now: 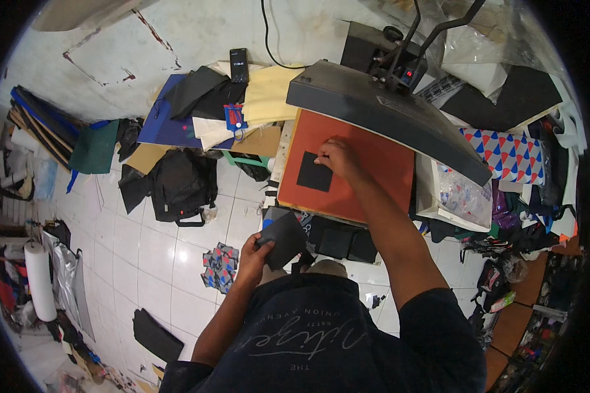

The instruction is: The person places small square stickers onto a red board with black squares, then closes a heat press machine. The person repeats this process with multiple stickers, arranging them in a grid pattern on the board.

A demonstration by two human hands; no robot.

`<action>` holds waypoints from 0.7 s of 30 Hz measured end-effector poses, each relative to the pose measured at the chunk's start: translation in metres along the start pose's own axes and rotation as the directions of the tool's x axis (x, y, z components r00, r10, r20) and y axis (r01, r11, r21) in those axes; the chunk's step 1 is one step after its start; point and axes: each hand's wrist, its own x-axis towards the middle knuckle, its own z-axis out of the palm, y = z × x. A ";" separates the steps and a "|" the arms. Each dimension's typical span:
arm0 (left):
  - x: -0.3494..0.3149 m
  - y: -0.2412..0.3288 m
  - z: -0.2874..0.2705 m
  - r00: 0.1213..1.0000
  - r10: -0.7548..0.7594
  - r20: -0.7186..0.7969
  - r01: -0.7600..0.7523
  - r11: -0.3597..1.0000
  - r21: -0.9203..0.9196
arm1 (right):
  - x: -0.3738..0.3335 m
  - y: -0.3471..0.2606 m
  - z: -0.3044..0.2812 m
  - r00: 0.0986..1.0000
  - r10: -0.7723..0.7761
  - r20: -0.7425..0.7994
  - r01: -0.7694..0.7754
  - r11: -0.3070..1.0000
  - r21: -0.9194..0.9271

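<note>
My left hand (pixel 254 252) grips a dark grey-black square piece (pixel 285 237), which looks like fabric, with the thumb on top. Whether it is one layer or a stack I cannot tell. My right hand (pixel 336 155) is over the orange-red pad (pixel 377 154) of a heat press, its fingers bent together at the upper right edge of a black square piece (pixel 313 175). That piece lies flat on the pad, towards its left side. Above the pad, the grey upper plate (pixel 387 114) of the press is raised and tilted.
A white box (pixel 449 208) with clear plastic stands right of the press. Patterned pieces (pixel 221 267) lie on the tiled floor at left, near a black backpack (pixel 182 183). A phone (pixel 238 65) leans by the wall above yellow cloth (pixel 269 92).
</note>
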 end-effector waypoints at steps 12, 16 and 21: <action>-0.003 0.005 0.005 0.999 -0.005 0.054 0.007 0.999 -0.041 | 0.016 -0.014 -0.019 0.989 -0.042 0.143 0.058 0.993 -0.106; -0.011 0.025 0.019 0.995 0.009 0.104 0.012 0.980 -0.199 | -0.032 -0.082 -0.042 0.948 0.280 0.149 -0.317 0.866 0.388; -0.006 0.026 0.034 0.985 0.032 0.169 0.004 0.978 -0.207 | -0.130 -0.115 -0.026 0.868 0.257 0.424 -0.494 0.532 0.688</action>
